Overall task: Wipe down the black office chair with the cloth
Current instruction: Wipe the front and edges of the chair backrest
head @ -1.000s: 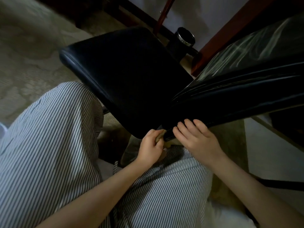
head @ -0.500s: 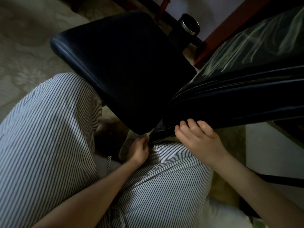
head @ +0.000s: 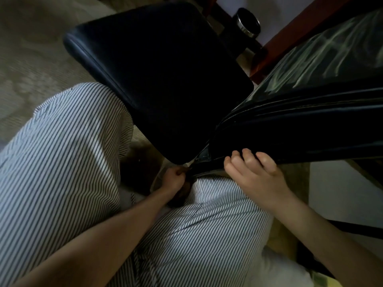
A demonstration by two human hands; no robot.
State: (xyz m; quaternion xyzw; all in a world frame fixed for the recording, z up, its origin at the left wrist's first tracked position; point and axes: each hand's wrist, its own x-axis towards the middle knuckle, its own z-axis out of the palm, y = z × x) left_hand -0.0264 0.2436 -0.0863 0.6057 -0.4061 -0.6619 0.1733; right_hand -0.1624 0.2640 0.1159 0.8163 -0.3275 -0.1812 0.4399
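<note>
The black office chair lies tipped in front of me, its seat (head: 165,75) at the top centre and its glossy backrest (head: 300,129) reaching to the right. My left hand (head: 174,180) is curled low under the seat's near corner, gripping a small brownish cloth (head: 182,196) that shows only as a dark bunch beneath the fist. My right hand (head: 251,172) holds the backrest's lower edge, fingers curled over the rim beside the joint between seat and back.
My legs in striped trousers (head: 62,162) fill the lower left and centre. Beige patterned carpet (head: 31,59) lies on the left. A dark cylinder with a metal ring (head: 247,22) and a reddish wooden furniture edge (head: 290,38) stand behind the chair.
My left hand with the cloth slid down from the seat-backrest joint to beneath the seat corner. My right hand kept its hold on the backrest edge. The view shifted slightly.
</note>
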